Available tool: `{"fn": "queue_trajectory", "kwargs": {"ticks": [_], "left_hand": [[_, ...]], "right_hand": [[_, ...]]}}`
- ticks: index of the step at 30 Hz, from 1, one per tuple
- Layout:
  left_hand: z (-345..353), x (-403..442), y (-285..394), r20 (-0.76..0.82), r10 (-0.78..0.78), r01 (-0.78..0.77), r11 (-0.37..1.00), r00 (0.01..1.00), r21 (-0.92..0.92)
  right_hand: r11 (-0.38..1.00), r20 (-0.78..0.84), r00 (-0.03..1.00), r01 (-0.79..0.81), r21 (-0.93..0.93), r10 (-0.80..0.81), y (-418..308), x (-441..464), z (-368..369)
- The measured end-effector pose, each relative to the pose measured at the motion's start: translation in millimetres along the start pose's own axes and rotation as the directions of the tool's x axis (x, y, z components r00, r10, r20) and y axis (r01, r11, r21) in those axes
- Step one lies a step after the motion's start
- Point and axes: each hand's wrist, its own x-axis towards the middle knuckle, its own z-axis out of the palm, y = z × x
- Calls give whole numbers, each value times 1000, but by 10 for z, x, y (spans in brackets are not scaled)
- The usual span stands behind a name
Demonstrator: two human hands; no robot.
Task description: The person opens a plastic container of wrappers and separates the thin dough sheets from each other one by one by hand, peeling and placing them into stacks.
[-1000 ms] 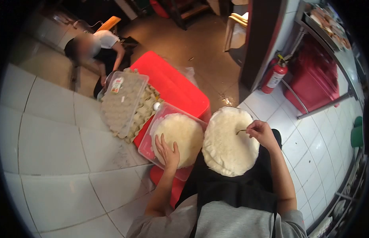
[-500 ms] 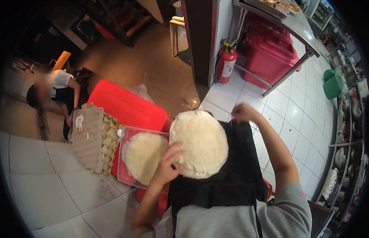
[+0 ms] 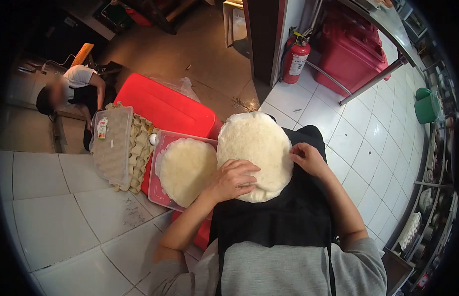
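A thick, round, pale stack of flatbread [image 3: 254, 143] lies on the black apron [image 3: 269, 222] over my lap. My left hand [image 3: 233, 180] rests on its lower left part, fingers spread over the top sheet. At the stack's right edge, my right hand [image 3: 308, 159] has its thumb and fingertips pinched together on the rim. Just left of the stack, a clear plastic container [image 3: 153, 190] holds another round flatbread [image 3: 185, 170].
A red box [image 3: 165, 106] stands behind the container. Left of it are egg trays [image 3: 136, 153] under a clear lid [image 3: 111, 143]. A crouching person [image 3: 84, 89] is further left. A fire extinguisher [image 3: 296, 59] and a red bin [image 3: 350, 59] stand ahead right.
My right hand has come down from beyond the stack to its right edge. My left hand has slid from the left rim further onto the top. The view has tilted slightly.
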Motion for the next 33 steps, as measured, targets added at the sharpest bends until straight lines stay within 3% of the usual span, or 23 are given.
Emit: {"fn": "queue_trajectory", "kwargs": {"ticks": [2,5,6,7,9,11,12,13,14,17,18,21,24,29,30,33], "left_hand": [[79,58,-73,-107,-120,106,986,987,-126],[-86,256,-95,-353,-327,209,920,877,-332],[-217,334,-53,-437,-399,220,888,806,-404],[-363,383,13,-436,-346,186,911,831,-369],[-689,449,167,-427,-241,113,946,872,-303],[-795,440,297,-168,-172,112,942,971,-318],[-778,419,339,-67,-146,113,927,987,-357],[-762,394,372,36,-115,120,911,993,-395],[-672,372,350,36,-108,114,927,993,-356],[-318,432,438,-20,-503,365,653,864,-664],[-150,452,354,-1,-548,341,522,836,-782],[98,508,190,1,-638,346,415,770,-841],[158,494,182,40,-629,407,452,776,-794],[76,449,184,137,-698,452,289,703,-844],[58,444,194,170,-717,465,235,676,-853],[119,411,144,142,-695,442,273,705,-855]], "right_hand": [[999,16,999,-46,3,46,-110,-140,-56],[878,437,893,-289,382,104,-318,-282,-163],[857,464,885,-270,438,42,-390,-319,-124],[855,528,848,-252,453,-31,-396,-296,-82],[776,454,875,-168,608,-167,-557,-237,42],[297,379,909,-319,900,-171,-651,-108,153],[7,347,924,-350,937,-159,-677,-51,162],[49,311,938,-307,950,-154,-703,-25,132],[89,274,950,-263,961,-151,-748,-9,97],[307,254,957,-203,930,-138,-669,0,189],[357,268,955,-208,911,-128,-652,-24,229],[483,248,965,-177,858,-85,-709,-69,226],[539,201,975,-119,834,-95,-657,-83,262],[635,195,969,-56,771,-151,-671,-36,322],[613,196,970,-69,787,-143,-699,-45,323],[594,199,974,-100,799,-104,-775,-86,278]]}}
